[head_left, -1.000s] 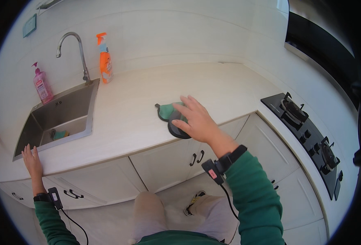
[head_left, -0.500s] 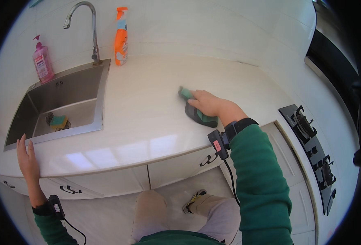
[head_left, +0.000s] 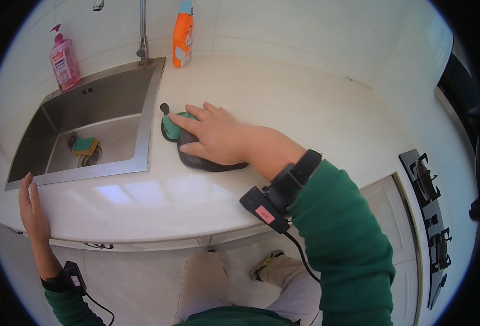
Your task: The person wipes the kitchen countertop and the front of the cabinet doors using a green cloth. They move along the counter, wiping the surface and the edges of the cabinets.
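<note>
Resting the right hand [head_left: 218, 136] palm down on the green-and-black cloth [head_left: 194, 157], left of centre in the frame, with fingers loosely spread across the top rather than clenched around it. Spreading the cloth on the worktop [head_left: 283, 98] just right of the sink [head_left: 148, 127], with a small dark tab [head_left: 165, 109] pointing to the upper left. Holding the left hand [head_left: 33, 212] at the lower left of the frame, released, with fingers straight, near the front corner of the sink; impossible to tell whether touching the worktop. Showing also a sponge [head_left: 84, 144] by the drain, a pink bottle [head_left: 64, 68] at upper left, a tap [head_left: 143, 35] and orange bottle [head_left: 183, 38] at the top, and a stove [head_left: 433, 209] at far right
</note>
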Demonstrator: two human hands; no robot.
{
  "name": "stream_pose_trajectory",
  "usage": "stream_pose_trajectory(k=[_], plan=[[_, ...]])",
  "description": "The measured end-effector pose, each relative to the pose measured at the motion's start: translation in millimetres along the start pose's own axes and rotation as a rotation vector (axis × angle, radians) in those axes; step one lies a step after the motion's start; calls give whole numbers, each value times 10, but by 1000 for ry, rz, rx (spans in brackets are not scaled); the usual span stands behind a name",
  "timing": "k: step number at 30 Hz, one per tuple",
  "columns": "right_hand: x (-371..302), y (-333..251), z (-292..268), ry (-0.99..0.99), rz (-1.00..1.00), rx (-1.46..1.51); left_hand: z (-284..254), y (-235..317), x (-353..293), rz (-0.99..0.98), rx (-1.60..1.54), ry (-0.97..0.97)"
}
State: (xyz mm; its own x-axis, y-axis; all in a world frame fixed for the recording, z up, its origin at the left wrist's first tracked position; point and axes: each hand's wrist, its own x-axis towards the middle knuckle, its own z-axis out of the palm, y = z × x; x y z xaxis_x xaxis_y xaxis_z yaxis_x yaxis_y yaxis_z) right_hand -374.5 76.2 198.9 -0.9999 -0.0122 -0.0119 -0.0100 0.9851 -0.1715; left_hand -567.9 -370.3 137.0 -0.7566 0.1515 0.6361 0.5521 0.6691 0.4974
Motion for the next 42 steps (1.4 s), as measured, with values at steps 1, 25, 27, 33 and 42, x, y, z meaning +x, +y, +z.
stream_pose_trajectory(k=[1,25,27,33,42], plan=[[-47,16,-20,-10,-48,-2,-8,-3,0,-15,-14,-9],[-3654,2691,-53,507,924,-46,0,-94,93,-56,-51,-14],[-3662,2735,16,533,925,-105,-1,-80,86,-56,-44,-1],[-3451,2347,115,620,714,-143,21,-32,58,-53,-22,20],[-2565,1018,130,587,554,1,28,124,15,-77,26,4]])
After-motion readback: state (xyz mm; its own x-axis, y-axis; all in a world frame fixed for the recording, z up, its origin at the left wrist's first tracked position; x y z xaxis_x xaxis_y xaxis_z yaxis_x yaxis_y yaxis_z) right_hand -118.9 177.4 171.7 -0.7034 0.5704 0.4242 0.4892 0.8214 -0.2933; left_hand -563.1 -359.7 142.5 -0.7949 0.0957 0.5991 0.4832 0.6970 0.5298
